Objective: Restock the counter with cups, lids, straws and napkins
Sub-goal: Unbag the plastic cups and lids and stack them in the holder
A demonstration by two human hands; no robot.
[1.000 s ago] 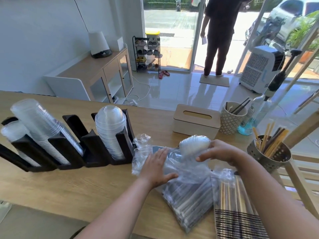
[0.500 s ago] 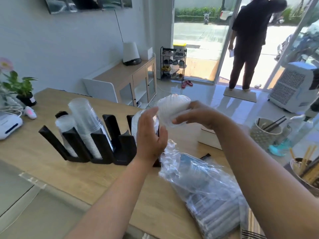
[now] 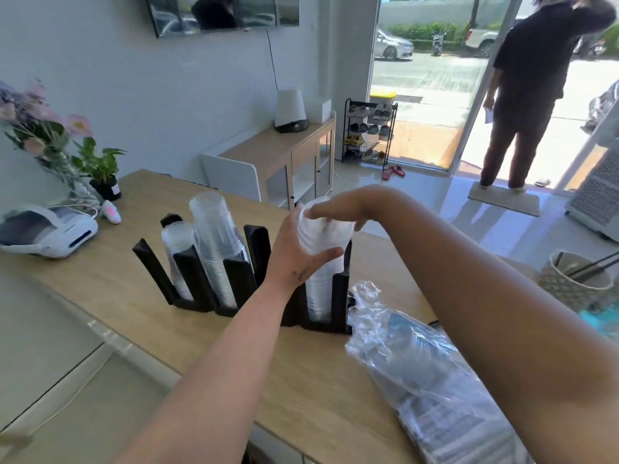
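Observation:
A black slotted holder (image 3: 241, 279) stands on the wooden counter (image 3: 150, 296). Its left slots hold a short stack of clear cups (image 3: 177, 242) and a taller stack of clear cups (image 3: 217, 242). The rightmost slot holds a stack of clear dome lids (image 3: 323, 262). My left hand (image 3: 298, 252) wraps the side of that lid stack. My right hand (image 3: 338, 212) lies over its top, fingers curled down on the lids. A crumpled clear plastic bag (image 3: 418, 356) with dark wrapped straws lies on the counter under my right forearm.
A white card machine (image 3: 47, 232), a potted plant (image 3: 100, 165) and flowers (image 3: 37, 128) sit at the counter's left end. A patterned cup with dark sticks (image 3: 576, 283) stands at the right. A person (image 3: 532, 92) stands in the open doorway beyond.
My hands carried the lids from above the plastic bag to the holder's right slot. They now rest on the stack there. The view turned left.

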